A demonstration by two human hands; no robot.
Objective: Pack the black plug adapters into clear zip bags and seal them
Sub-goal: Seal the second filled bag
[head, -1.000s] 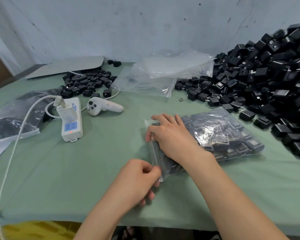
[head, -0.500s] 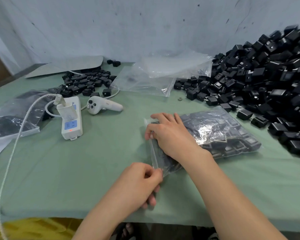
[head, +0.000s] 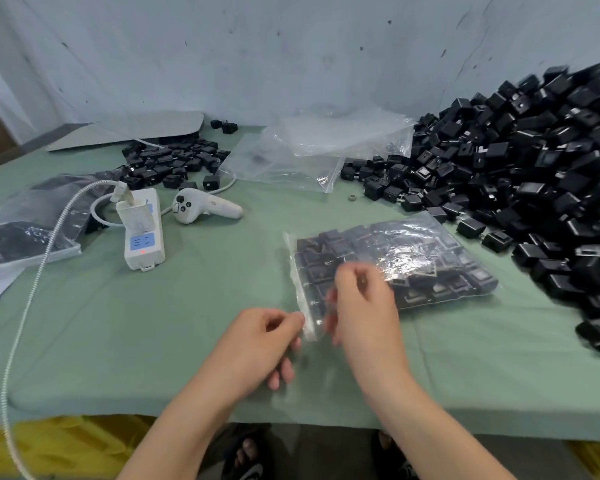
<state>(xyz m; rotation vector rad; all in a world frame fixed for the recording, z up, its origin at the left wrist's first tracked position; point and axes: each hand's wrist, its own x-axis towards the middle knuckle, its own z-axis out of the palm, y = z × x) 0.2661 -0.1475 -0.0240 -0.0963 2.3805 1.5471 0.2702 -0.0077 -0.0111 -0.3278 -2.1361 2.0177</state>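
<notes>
zip bag [head: 413,258] packed with black plug adapters [head: 329,237], flat on green tabletop [head: 153,341], centre-right of frame | left hand [head: 257,341] grip: thumb and forefinger pinched on bag's near corner | right hand [head: 364,306] blurred over bag's left edge, fingers curled, grip: cannot tell | loose adapter pile [head: 534,168] at right | empty clear bags [head: 309,154] upper centre

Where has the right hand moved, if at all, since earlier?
Yes: the right hand left the far corner of the filled bag, coming toward the table edge.
</notes>
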